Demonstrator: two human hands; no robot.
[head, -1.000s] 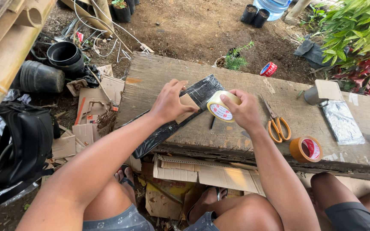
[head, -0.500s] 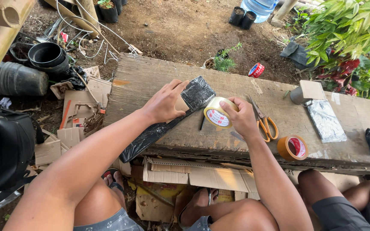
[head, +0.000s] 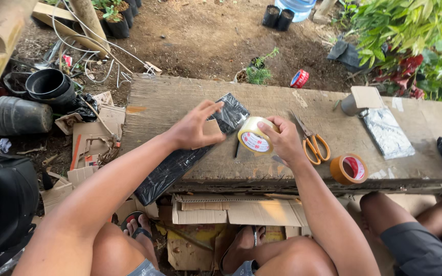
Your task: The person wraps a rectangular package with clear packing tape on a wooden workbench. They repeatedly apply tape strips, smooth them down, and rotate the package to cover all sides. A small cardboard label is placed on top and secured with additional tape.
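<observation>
Left hand (head: 193,128): fingers spread, resting on the long black-wrapped parcel (head: 180,158), not gripping it.
Right hand (head: 285,140): clamped around a roll of clear tape (head: 254,135), held just above the table (head: 180,99).
Parcel: lies diagonally, lower end overhanging the table's near edge.
Nearby: orange-handled scissors (head: 313,143) (beside the right wrist), brown tape roll (head: 349,168).
</observation>
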